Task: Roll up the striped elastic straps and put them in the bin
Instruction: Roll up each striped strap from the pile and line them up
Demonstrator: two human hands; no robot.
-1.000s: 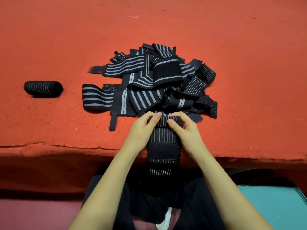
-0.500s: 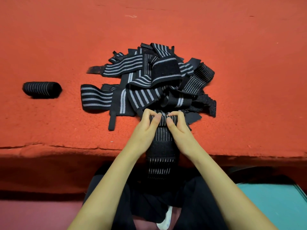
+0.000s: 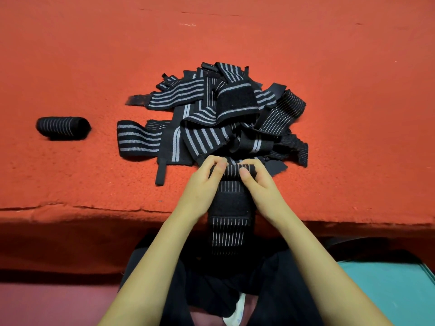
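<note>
A black strap with thin grey stripes [image 3: 231, 217] lies toward me across the red table's front edge, its tail hanging over my lap. Its far end is curled into a small roll [image 3: 231, 171]. My left hand [image 3: 202, 187] and my right hand [image 3: 261, 187] pinch that roll from either side, thumbs on top. Just beyond the roll sits a tangled pile of striped straps [image 3: 219, 118]. One finished rolled strap [image 3: 62, 127] lies alone at the left.
The red felt table [image 3: 353, 114] stretches far back and to both sides. Its front edge [image 3: 70, 209] runs just below my hands. A teal surface [image 3: 397, 292] shows at the lower right, beside my dark-clothed lap.
The strap's far end has been turned over into a thicker roll, and both hands' fingers have curled further round it. The pile and the rolled strap at the left have not moved.
</note>
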